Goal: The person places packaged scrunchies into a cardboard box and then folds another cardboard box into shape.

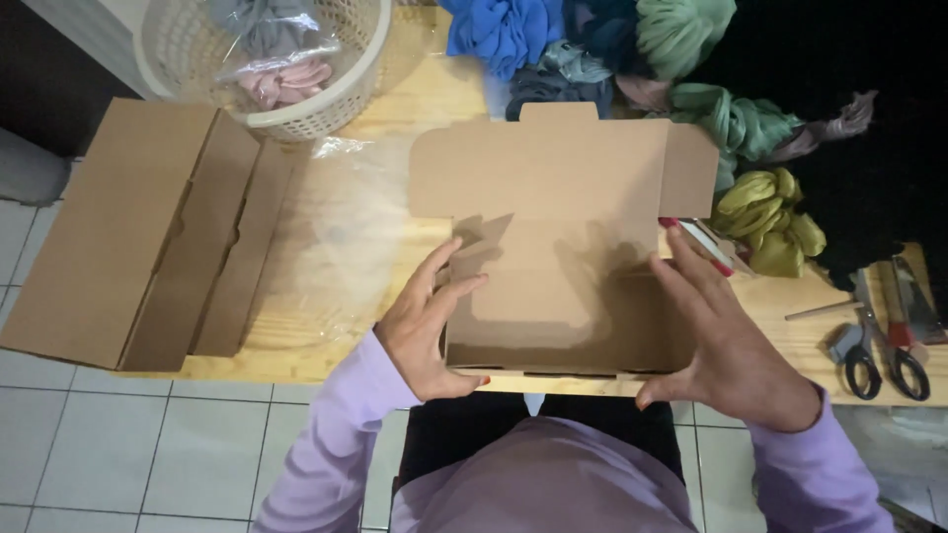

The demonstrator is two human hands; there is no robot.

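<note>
I see my own arms in long lilac sleeves, soft knit with snug cuffs at the wrists, and the same lilac cloth drapes over my chest at the bottom of the view. My left hand (pixel 427 331) and right hand (pixel 726 341) are bare, the nails painted red.

Dim indoor light, warm cast. Brightest patch falls on the wooden table (pixel 326 247) at centre-left; the far right sinks into near-black. Clear plastic sheet (pixel 346 197) gives a soft whitish glare. Inside the open cardboard box (pixel 563 247), flaps and hands throw soft-edged shadows. Focus fair at centre, fine detail smeared and grainy. Slight wide-angle bending at the left edge, on the floor tiles (pixel 99 454).
</note>
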